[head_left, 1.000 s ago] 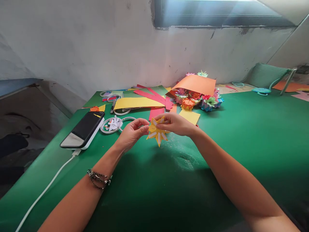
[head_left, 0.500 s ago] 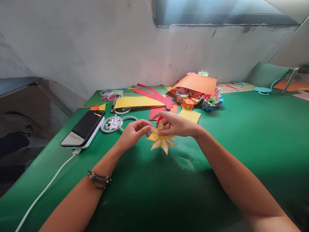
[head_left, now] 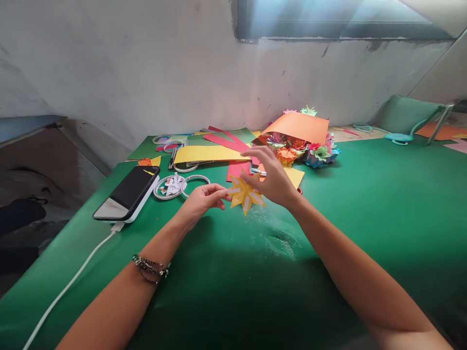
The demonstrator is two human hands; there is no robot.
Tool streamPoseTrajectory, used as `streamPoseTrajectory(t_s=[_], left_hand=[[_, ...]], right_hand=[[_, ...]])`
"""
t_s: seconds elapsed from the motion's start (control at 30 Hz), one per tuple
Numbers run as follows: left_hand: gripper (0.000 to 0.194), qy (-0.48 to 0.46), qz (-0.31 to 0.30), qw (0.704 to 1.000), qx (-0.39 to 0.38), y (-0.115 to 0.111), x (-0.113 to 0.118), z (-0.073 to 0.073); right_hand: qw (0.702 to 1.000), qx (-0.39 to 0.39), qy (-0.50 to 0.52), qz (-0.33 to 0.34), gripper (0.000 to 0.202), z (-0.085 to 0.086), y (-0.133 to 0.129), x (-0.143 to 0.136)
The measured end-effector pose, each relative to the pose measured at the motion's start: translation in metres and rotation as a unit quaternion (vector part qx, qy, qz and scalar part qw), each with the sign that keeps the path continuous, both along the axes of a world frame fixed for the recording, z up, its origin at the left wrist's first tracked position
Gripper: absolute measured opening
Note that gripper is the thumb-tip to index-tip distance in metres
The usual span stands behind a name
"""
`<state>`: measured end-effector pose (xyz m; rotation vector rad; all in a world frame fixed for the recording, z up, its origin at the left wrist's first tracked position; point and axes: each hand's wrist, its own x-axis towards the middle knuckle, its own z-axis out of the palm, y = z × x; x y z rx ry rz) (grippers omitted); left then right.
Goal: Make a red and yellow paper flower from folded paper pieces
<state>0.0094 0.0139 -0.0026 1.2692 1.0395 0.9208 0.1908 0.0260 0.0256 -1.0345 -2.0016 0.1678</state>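
Note:
A yellow paper star [head_left: 245, 195] with white strips on its points is held up above the green table. My left hand [head_left: 207, 199] pinches its left point between thumb and fingers. My right hand [head_left: 270, 177] is at the star's upper right, its fingers raised and apart from the thumb. The right thumb overlaps the star's upper edge; whether it touches the paper cannot be told.
Behind are a yellow strip [head_left: 211, 154], red strips and an orange sheet [head_left: 297, 127] over paper flowers [head_left: 319, 154]. Rolls of white tape [head_left: 170, 187] and a cabled phone [head_left: 127, 193] lie left. A green chair [head_left: 406, 114] stands back right.
My right hand has lifted and its fingers have spread, uncovering more of the star. The star has turned and moved slightly up, still in my left hand.

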Motion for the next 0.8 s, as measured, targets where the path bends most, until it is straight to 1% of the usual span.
streamPoseTrajectory(t_s=[0.03,0.07,0.1,0.13,0.2,0.33,0.47,0.63,0.8], left_hand=[[0.018,-0.018,0.033,0.999,-0.013,0.001,0.001,-0.001],[0.019,-0.037,0.064,0.997,-0.028,0.001,0.001,-0.001],[0.02,-0.053,0.092,0.994,-0.04,0.001,0.002,-0.001],[0.02,-0.068,0.113,0.99,-0.048,0.001,0.003,-0.001],[0.022,-0.095,0.131,0.985,-0.055,0.0,0.004,0.0],[0.024,-0.156,0.128,0.978,-0.044,-0.002,0.009,0.0],[0.026,-0.182,0.116,0.976,-0.036,-0.003,0.011,0.0],[0.027,-0.169,0.092,0.981,-0.008,-0.002,0.01,-0.004],[0.027,-0.119,0.086,0.987,0.072,-0.002,0.008,-0.007]], right_hand=[[0.997,0.056,0.012,-0.044,0.015,0.0,-0.002,-0.003],[0.992,0.096,0.013,-0.076,0.009,0.0,-0.005,-0.006],[0.988,0.12,0.005,-0.095,0.01,0.0,-0.008,-0.01],[0.986,0.129,-0.012,-0.102,0.013,-0.001,-0.011,-0.013],[0.986,0.125,-0.054,-0.092,0.019,-0.003,-0.016,-0.021],[0.987,0.117,-0.09,-0.061,0.016,-0.011,-0.018,-0.032],[0.988,0.098,-0.089,-0.078,0.018,-0.017,-0.017,-0.036],[0.991,0.064,-0.09,-0.081,0.016,-0.016,-0.018,-0.036],[0.989,0.084,-0.077,-0.098,0.014,-0.017,-0.018,-0.035]])
